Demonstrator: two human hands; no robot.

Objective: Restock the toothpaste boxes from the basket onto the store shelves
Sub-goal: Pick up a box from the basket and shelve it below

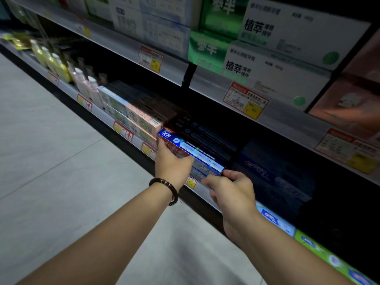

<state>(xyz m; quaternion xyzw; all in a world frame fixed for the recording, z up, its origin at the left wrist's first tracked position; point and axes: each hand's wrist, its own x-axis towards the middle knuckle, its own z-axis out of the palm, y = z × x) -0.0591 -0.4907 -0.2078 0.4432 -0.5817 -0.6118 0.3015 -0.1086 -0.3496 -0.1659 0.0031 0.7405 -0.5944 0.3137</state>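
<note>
A long blue toothpaste box [193, 149] with a red end lies at the front of the lower shelf [201, 187], on top of other blue boxes of the same kind. My left hand [172, 163], with a beaded bracelet on its wrist, grips the box's left end. At the box's right end, my right hand [230, 190] pinches the corner with its fingertips. More dark boxes [205, 130] of this sort lie behind it, deeper in the shelf. The basket is out of view.
Pink and green boxes [141, 118] and small bottles [61, 66] fill the shelf to the left; dark blue boxes [275, 173] lie to the right. The upper shelf [144, 56] carries white and green boxes [273, 64] and price tags. Grey floor [51, 161] stretches on the left.
</note>
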